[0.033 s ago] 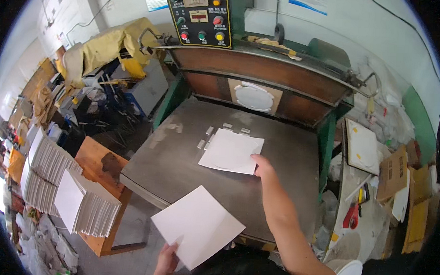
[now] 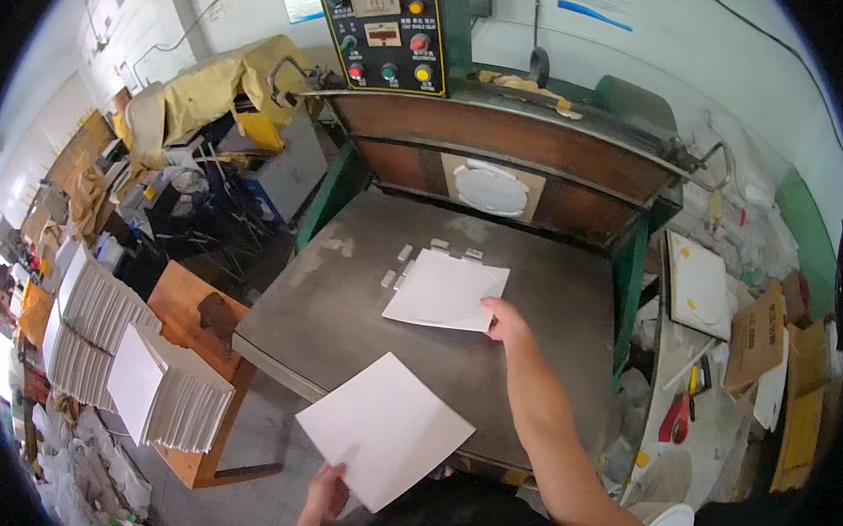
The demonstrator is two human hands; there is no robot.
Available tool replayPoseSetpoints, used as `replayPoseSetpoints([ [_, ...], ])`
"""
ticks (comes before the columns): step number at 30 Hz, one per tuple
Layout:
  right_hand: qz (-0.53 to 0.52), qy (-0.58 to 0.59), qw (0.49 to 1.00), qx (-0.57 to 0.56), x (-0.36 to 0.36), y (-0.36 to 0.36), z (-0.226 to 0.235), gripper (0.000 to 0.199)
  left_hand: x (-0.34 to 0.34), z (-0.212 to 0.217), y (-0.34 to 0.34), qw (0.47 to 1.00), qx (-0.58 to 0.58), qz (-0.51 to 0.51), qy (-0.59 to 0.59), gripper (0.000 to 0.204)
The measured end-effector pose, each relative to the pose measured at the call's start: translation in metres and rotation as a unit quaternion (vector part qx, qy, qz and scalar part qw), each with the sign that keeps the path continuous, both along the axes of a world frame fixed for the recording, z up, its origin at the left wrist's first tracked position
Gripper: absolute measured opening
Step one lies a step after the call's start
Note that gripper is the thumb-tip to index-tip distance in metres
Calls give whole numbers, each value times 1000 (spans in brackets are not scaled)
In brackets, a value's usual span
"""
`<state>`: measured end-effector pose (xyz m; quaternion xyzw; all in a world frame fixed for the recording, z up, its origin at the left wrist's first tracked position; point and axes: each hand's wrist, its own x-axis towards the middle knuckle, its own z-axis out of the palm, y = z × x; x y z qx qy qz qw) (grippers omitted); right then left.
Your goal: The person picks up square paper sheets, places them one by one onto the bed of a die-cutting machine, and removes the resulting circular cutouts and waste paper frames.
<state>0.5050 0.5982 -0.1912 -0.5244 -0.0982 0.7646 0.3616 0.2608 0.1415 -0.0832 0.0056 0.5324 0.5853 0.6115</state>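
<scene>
A square white card sheet (image 2: 447, 292) lies on the dark metal bed of a press, with a faint round outline on its face. My right hand (image 2: 500, 320) grips its right edge between thumb and fingers. Small pale blocks (image 2: 388, 278) sit along the sheet's left and far sides. Closer to me, my left hand (image 2: 329, 489) holds a second white card sheet (image 2: 386, 431) by its lower left edge, tilted over the bed's front edge. The left fingers are partly hidden under that sheet.
The press's raised upper plate (image 2: 390, 125) carries a round white die (image 2: 491, 188) and stands behind the bed. A control panel (image 2: 384, 36) rises above it. Stacked white sheets (image 2: 176, 393) rest on a wooden bench at left. Red-handled scissors (image 2: 678, 420) lie on the right-hand side table.
</scene>
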Motion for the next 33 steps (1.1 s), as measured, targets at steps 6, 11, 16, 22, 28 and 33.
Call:
replayPoseSetpoints([
  [6,36,96,977,188,54,-14,49,30,50,-49,133,993,52,-76,-79,35],
  [11,-89,-20,962,257,173,-92,125,43,102,-78,283,990,71,-94,-78,39],
  [16,-199,-102,936,271,250,-197,134,46,92,-129,345,995,49,-52,-65,37],
  [22,-352,-175,898,195,258,-346,121,56,109,-69,307,928,24,-160,337,51],
  [28,-280,-272,897,206,202,-397,146,47,164,-73,380,498,139,-321,794,70],
  [33,-391,-250,873,146,148,-444,204,42,165,-119,421,394,97,-454,793,69],
])
